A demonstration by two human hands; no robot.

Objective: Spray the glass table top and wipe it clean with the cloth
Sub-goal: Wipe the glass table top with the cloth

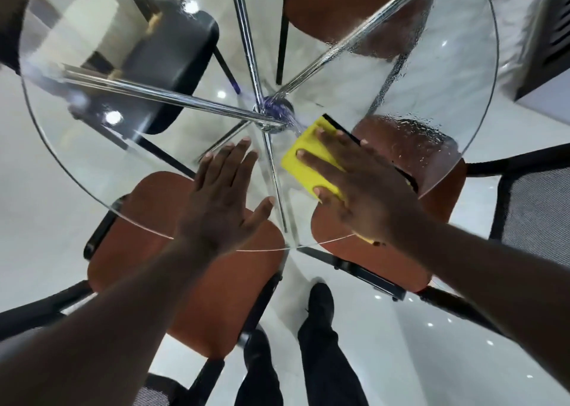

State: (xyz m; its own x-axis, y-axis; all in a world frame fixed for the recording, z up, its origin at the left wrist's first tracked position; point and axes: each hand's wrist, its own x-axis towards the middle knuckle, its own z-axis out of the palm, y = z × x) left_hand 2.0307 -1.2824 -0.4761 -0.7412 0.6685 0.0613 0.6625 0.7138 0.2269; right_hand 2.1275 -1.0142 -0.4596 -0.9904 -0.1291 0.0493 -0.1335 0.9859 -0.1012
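From my remote seat I saw the right hand [364,183] lying flat on the yellow cloth [308,155], fingers straight and spread. It pressed the cloth down and did not grip it. The cloth sat on the round glass table top [339,75] just to the right of the chrome hub [273,112] where the legs met underneath. Its far end poked out past the fingertips, and its length ran roughly along the hand.

The left hand [222,199] was also open, palm flat on the glass near the near rim, apart from the cloth and holding nothing. I judged it to be a brace.

What mattered was where the wet lay. The beaded spray droplets [410,134] covered the far-right part of the glass, beginning just beyond the cloth's far-right edge and reaching out toward the rim. The right hand was plainly the nearer one. I judged that the coming stroke called for a push away and to the right. I saw no spray bottle.
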